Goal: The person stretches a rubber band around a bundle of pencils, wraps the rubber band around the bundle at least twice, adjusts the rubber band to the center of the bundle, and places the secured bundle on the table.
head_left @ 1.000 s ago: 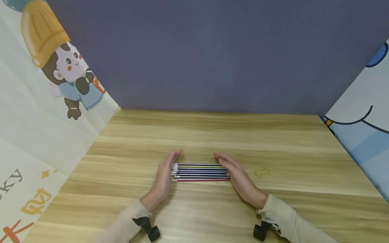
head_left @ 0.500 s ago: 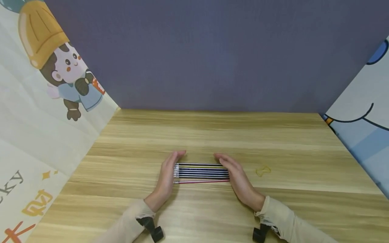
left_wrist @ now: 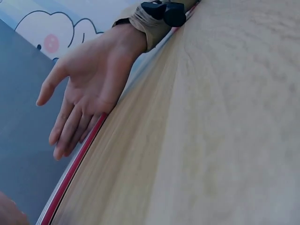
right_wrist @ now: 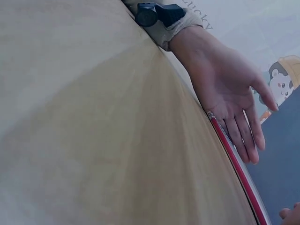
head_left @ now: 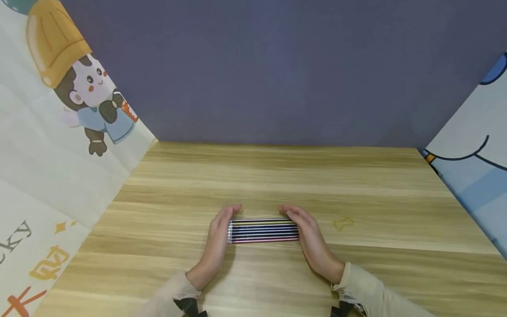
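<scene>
Wood-grain tabletop point(head_left: 253, 180): pencils point(head_left: 264, 230) lie between, long axis 9-to-3 o'clock. Left hand point(head_left: 217, 235) touches the 9 o'clock ends, right hand point(head_left: 314, 242) the 3 o'clock ends; fingers extended, nothing pinched; neither nearer.

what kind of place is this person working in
Probably a screened-off tabletop workspace, though any room beyond is out of view: a wood-grain table bearing pencils, a dark panel behind it, and cartoon-printed sheets at both sides.
</scene>
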Action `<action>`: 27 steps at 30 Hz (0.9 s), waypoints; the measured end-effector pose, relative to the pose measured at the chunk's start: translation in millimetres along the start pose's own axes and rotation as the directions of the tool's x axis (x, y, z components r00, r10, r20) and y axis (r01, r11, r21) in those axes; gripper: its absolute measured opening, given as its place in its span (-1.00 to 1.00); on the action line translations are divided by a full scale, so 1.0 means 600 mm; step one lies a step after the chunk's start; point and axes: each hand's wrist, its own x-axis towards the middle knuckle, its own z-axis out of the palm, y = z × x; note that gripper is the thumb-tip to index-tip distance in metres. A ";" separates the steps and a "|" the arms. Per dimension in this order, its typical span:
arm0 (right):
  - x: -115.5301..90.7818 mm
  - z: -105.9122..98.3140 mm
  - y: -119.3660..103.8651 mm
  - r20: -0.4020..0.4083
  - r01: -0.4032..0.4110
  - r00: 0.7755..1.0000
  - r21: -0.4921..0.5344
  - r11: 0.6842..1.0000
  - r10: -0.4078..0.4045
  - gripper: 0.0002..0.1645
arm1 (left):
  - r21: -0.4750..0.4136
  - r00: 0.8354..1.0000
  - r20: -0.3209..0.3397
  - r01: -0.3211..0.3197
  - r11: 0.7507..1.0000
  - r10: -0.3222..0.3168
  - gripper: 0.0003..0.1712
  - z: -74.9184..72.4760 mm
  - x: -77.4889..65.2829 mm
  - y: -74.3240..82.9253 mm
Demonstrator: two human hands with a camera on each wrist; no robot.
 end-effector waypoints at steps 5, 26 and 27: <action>-0.005 -0.002 0.000 0.006 0.036 0.999 0.038 0.999 -0.037 -0.43 | -0.021 1.000 -0.008 -0.016 1.000 0.016 -0.41 0.004 0.002 0.003; -0.007 -0.056 -0.023 0.130 -0.038 0.990 -0.138 0.990 0.056 -0.38 | 0.019 0.973 0.212 0.088 0.996 -0.090 -0.46 0.016 0.034 0.011; -0.005 -0.059 -0.028 0.158 -0.039 0.985 -0.205 0.978 0.073 -0.38 | 0.039 0.969 0.229 0.090 0.995 -0.096 -0.47 0.011 0.037 0.014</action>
